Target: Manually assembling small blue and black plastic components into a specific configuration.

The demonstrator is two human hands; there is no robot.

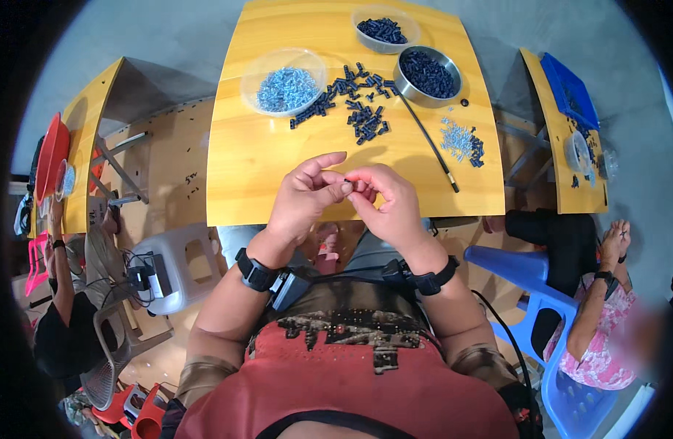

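Observation:
My left hand (301, 199) and my right hand (392, 203) meet above the table's near edge. Thumbs and fingertips of both pinch a small dark piece (349, 181), mostly covered by the fingers, so its exact kind is unclear. Beyond them lie loose black plastic parts (367, 121), short and tube-like, in a spread heap. A clear round tub (250, 79) holds many small silvery pieces, perhaps screws. Right of the hands, a thin black rod (426, 135) with a pale band near its end rests on the wood, close to a small pile of silvery pieces (459, 140).
At the far side of the yellow table (256, 161) stand a steel bowl (457, 80) and another clear tub (409, 20), both with black parts. A co-worker (600, 314) sits at right by a blue chair (523, 274); another person (65, 314) is at left, near a grey stool (177, 267).

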